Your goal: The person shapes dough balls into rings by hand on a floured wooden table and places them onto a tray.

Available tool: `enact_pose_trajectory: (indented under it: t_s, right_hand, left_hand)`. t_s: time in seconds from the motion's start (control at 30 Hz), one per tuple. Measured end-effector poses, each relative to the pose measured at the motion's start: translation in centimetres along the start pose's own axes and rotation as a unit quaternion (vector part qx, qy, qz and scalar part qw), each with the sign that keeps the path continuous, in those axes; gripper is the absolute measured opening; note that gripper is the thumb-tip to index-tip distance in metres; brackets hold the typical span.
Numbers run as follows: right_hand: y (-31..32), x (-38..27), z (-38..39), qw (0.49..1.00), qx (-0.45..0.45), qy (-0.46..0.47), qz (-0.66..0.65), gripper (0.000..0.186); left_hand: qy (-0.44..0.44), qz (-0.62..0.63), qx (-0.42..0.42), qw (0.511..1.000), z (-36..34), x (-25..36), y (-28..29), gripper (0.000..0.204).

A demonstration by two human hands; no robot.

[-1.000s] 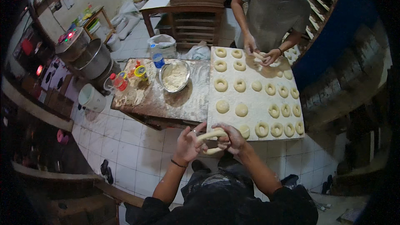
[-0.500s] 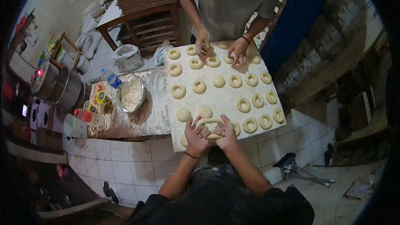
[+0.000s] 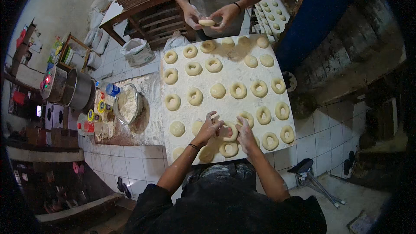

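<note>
A pale dough ring [image 3: 232, 135] lies on the floured white board [image 3: 195, 115] near its front edge, between my two hands. My left hand [image 3: 209, 130] is at the ring's left side, fingers apart, fingertips by its edge. On the right side my right hand [image 3: 246, 135] has its fingers stretched out, close to or touching the ring; exact contact cannot be made out. Another dough ring [image 3: 228, 149] lies just below. Rows of dough rings and a few unpierced dough rounds [image 3: 177, 128] cover the board. My left hand partly hides one round.
Across the board a co-worker holds a dough piece [image 3: 206, 22] in both hands. At left, a floury side table [image 3: 149, 125] bears a metal bowl of flour [image 3: 128, 104], a blue-labelled container [image 3: 112, 89] and small tubs. A folding stool [image 3: 310, 171] stands at right on the tiled floor.
The ring I held stretched between both hands now lies on the board, and my hands have moved apart. The co-worker has lifted a dough piece off the board. The view has shifted.
</note>
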State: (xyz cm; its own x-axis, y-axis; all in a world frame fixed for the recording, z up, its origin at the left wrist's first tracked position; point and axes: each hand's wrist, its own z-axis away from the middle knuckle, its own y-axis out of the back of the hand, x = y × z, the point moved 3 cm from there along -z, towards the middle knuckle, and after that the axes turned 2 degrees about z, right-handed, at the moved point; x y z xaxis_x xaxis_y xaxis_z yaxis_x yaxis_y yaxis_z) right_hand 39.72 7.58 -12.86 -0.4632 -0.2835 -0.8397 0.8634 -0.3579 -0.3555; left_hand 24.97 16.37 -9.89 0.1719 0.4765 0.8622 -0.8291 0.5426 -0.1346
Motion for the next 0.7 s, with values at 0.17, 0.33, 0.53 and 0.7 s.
enact_pose_trajectory:
  t_s: [0.17,0.33,0.53,0.7]
  right_hand:
    - [0.2,-5.3,0.2,0.977,0.016,0.130,0.166,0.044]
    - [0.6,-7.9,-3.6,0.962,0.006,0.154,0.224,0.028]
    - [-4.8,-9.0,-15.3,0.797,-0.097,0.318,0.504,0.028]
    - [-6.6,-8.9,-18.4,0.632,-0.255,0.296,0.669,0.030]
  left_hand:
    - [-0.119,-0.094,0.086,0.985,-1.8,-2.3,0.3,0.063]
    - [-0.198,-0.343,0.131,0.909,1.3,1.0,-1.4,0.055]
    - [-0.256,-0.659,0.102,0.700,2.1,-0.7,-3.7,0.036]
    - [-0.244,-0.657,0.113,0.705,1.7,-1.8,-3.3,0.038]
